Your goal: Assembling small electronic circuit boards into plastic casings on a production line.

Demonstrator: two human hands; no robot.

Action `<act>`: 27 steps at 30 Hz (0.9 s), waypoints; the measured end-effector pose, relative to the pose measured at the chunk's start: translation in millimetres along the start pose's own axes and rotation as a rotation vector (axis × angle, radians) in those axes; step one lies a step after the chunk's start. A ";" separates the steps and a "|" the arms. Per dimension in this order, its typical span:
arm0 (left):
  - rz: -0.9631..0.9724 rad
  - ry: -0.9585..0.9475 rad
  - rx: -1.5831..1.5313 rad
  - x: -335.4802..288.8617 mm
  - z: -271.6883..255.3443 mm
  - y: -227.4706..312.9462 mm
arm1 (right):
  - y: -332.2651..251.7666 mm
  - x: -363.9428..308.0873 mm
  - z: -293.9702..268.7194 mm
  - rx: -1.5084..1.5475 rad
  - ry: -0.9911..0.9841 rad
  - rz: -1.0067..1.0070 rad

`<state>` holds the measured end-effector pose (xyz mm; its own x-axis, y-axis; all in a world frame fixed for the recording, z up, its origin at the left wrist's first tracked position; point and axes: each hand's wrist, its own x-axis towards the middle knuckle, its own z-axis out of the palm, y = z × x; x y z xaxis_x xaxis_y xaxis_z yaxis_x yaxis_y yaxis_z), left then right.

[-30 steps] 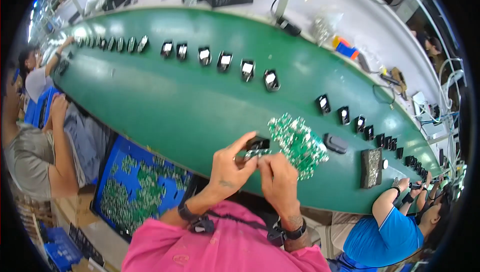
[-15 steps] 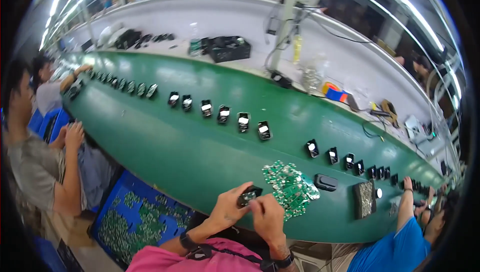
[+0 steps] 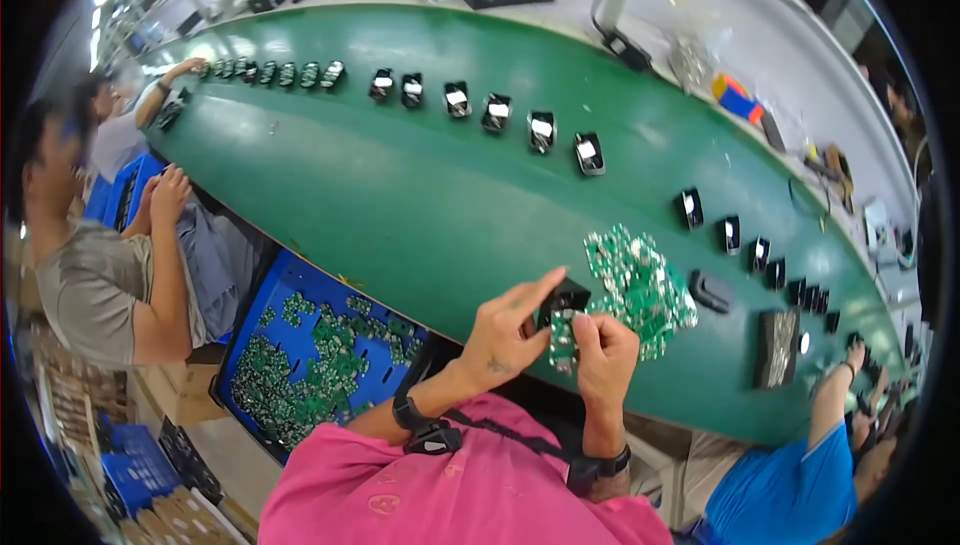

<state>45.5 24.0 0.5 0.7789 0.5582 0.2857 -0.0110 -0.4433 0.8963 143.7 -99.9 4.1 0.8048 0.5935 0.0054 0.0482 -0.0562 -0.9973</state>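
I see my left hand point(image 3: 505, 330) with fingers clamped on a small black housing point(image 3: 566, 299), and my right hand point(image 3: 603, 350) pinching a green circuit board point(image 3: 562, 337) just under it, both beside the pile of green boards point(image 3: 640, 285) on the green worktop point(image 3: 420, 195).

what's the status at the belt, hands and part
Left hand holds black housing. Right hand holds small green board at it. Board pile beside, nothing blocking.
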 end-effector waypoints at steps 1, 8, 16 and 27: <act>-0.015 -0.034 -0.012 -2.6 0.7 1.2 | 4.8 -2.7 -3.0 -0.042 -0.020 -0.047; 0.083 0.079 0.026 3.1 10.2 -0.1 | -2.9 -7.8 -5.1 -0.007 -0.133 -0.096; -0.154 -0.142 -0.318 -1.8 -2.7 -0.8 | -9.3 -10.9 -18.1 0.158 -0.165 0.134; -0.072 -0.158 -0.170 4.9 -1.0 5.9 | -14.3 -2.3 -15.2 -0.059 -0.079 0.119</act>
<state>48.6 24.8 7.6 0.8697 0.4617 0.1744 -0.0470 -0.2743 0.9605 150.2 -112.7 19.4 0.7580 0.6409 -0.1209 -0.0081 -0.1761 -0.9843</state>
